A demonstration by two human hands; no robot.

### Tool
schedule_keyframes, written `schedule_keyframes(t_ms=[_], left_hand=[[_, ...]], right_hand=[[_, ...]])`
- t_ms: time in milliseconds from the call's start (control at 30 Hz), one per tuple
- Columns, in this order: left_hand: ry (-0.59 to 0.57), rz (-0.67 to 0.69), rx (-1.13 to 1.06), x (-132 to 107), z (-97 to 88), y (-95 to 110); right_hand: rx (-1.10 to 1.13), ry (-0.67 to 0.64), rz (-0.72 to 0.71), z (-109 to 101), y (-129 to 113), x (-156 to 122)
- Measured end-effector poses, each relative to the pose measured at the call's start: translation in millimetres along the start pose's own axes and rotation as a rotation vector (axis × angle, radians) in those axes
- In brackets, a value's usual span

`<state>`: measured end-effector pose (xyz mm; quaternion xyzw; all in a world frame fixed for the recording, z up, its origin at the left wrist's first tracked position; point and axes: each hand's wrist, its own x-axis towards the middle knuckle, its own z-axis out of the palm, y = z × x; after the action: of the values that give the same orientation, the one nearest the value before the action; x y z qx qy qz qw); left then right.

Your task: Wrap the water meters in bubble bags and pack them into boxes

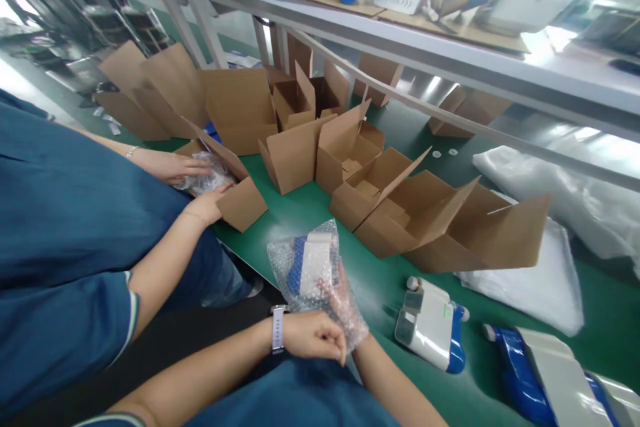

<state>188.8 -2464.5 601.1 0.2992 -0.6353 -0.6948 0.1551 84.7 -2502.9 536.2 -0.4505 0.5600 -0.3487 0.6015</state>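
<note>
A bubble-wrap bag (293, 260) with a white and blue device (313, 263) in it stands at the near edge of the green table (295, 210). My right hand (345, 307) is pushed up into the bag's open end, its fingers covered by the wrap and resting against the device. My left hand (315, 335), with a watch on the wrist, is curled shut on the bag's lower edge right beside it.
Several open cardboard boxes (380, 203) stand in a row across the table. Two bare white and blue devices (433, 323) (545, 373) lie at my right, next to white foam sheets (540, 280). A co-worker in blue at my left has hands (175, 165) on a wrapped item in a box.
</note>
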Motion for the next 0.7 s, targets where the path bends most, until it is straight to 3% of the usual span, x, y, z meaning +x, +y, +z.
schedule_keyframes(t_ms=[67,133,233,300,367,433,500,600,700], left_hand=[[0.086,-0.142,-0.074,-12,-7.0,-30],[0.215,-0.253,-0.022,-17,-8.9,-60],[0.363,-0.355,0.095,-22,-7.4,-96],[0.403,-0.388,0.098,-32,-9.0,-110],[0.417,-0.408,0.072,-46,-15.2,-117],[0.54,-0.441,-0.025,-58,-25.5,-117],[0.757,-0.474,-0.233,-61,-36.6,-111],[0.96,-0.394,-0.515,-45,-45.7,-102],[1.043,-0.226,-0.475,-20,-40.9,-97]], right_hand=[[-0.038,-0.053,-0.028,-12,1,6],[-0.082,-0.115,-0.027,-29,1,-7],[-0.234,-0.36,0.074,-69,-3,-43],[-0.318,-0.533,0.206,-94,-14,-55],[-0.253,-0.475,0.265,-104,-27,-47],[-0.073,-0.246,0.276,-92,-36,-24],[0.076,-0.092,0.3,-65,-37,3],[0.142,-0.125,0.338,-24,-30,30],[0.2,-0.163,0.354,-10,-23,34]])
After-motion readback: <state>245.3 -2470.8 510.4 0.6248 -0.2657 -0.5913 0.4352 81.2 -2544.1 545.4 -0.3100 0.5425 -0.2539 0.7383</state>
